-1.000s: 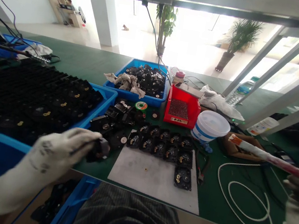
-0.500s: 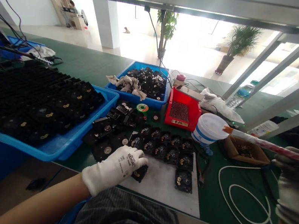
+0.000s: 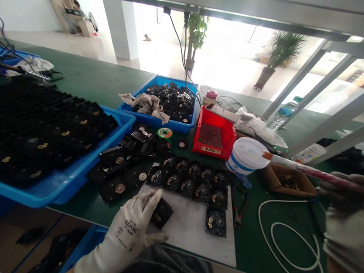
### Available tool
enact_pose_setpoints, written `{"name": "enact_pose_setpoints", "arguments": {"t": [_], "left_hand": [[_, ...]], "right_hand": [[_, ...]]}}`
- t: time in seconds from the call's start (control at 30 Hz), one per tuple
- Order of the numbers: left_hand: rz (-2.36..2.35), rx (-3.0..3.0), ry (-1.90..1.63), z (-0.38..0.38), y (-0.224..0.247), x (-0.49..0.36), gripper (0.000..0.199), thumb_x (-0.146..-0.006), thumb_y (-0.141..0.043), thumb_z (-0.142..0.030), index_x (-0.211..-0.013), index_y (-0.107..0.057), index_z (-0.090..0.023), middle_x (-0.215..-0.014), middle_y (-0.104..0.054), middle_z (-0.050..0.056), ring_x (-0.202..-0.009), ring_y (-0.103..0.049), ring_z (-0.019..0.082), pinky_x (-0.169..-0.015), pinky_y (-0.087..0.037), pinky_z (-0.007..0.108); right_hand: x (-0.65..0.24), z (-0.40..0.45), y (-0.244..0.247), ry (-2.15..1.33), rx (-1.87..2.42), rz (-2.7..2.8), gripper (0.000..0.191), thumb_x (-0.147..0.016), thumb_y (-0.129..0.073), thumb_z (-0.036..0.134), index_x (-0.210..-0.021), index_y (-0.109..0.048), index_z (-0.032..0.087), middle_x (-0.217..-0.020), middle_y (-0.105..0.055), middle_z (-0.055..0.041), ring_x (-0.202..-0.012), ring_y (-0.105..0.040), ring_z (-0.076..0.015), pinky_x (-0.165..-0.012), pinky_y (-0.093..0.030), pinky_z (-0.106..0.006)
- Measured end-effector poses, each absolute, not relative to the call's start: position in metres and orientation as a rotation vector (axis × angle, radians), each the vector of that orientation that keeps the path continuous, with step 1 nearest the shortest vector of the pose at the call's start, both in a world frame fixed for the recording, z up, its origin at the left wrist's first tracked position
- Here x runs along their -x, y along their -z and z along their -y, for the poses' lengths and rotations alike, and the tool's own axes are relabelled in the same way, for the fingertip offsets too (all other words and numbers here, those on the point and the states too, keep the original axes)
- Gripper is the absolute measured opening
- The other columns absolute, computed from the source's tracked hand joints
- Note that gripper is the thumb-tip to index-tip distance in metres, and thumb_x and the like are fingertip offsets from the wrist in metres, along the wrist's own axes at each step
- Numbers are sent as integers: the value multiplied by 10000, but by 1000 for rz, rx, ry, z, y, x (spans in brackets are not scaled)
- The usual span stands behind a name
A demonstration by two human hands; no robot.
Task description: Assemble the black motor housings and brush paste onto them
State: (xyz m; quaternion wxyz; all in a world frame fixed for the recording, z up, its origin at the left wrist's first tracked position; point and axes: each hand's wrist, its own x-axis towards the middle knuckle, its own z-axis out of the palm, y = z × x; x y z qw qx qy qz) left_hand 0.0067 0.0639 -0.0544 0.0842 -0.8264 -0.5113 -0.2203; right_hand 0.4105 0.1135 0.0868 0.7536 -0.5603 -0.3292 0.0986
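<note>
My left hand [image 3: 130, 228], in a white glove, is at the near edge of a pale sheet [image 3: 184, 227]. Its fingers and thumb are around the left side of a small black square housing [image 3: 162, 213]. My right hand [image 3: 354, 202], gloved too, grips a paintbrush [image 3: 309, 169] by its reddish handle, the bristles pointing left beside the rim of a white tub [image 3: 246, 156]. Similar black housings with brass-coloured parts [image 3: 202, 190] stand in rows on the sheet's far side. One more housing [image 3: 216, 221] lies nearer, at the right.
A large blue tray [image 3: 53, 194] of black housings stands left, another blue tray [image 3: 124, 107] behind. Loose black parts [image 3: 120, 188] lie between. A red bin [image 3: 212, 151] holds small brown pieces. At right are a cardboard box [image 3: 289, 192], pliers [image 3: 239, 209] and a white cable [image 3: 260, 224].
My left hand has turned and drawn back leftward, exposing more of the black housing at its fingers. The right hand still holds the brush by the tub. The whole view has shifted slightly.
</note>
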Motion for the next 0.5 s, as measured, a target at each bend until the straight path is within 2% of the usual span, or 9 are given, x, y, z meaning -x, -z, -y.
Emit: {"name": "enact_pose_setpoints", "arguments": {"t": [0.1,0.17,0.27,0.37,0.5], "left_hand": [[1607,2407,728,-59,67,-14,983,-878,-763,-470,-1636,-212,-171,-1218,-725,232,-975,-771,380,-790,-661,500],[1647,2417,836,-58,67,-16,951,-894,-708,-361,-1654,-165,-182,-1276,-706,234,-1046,-762,384,-820,-667,504],[1635,2506,1071,-59,60,-20,889,-894,-634,-282,-1655,-180,-209,-1392,-654,221,-1203,-718,384,-911,-667,516],[1580,2623,1251,-58,52,-31,834,-887,-611,-225,-1634,-241,-239,-1393,-662,186,-1250,-706,347,-989,-657,504],[1467,2795,1293,-59,54,-54,867,-833,-646,-168,-1612,-277,-259,-1385,-681,165,-1254,-713,324,-1016,-661,477]], "right_hand": [[-406,-137,-93,-157,1251,814,75,-882,-688,287,-831,-715,239,-844,-702,-65,-668,-703,-226,-562,-624,-363],[-408,-156,-95,-173,1309,827,133,-923,-618,195,-822,-705,195,-749,-684,-43,-572,-674,-199,-531,-599,-329],[-414,-182,-95,-245,1374,822,228,-964,-578,73,-781,-684,160,-618,-618,14,-496,-629,-150,-491,-547,-255],[-422,-202,-92,-330,1469,793,249,-1029,-612,64,-796,-671,129,-587,-584,60,-451,-580,-99,-463,-519,-196],[-427,-219,-89,-399,1557,769,198,-1053,-693,139,-858,-672,113,-671,-623,66,-489,-592,-76,-478,-531,-170]]}}
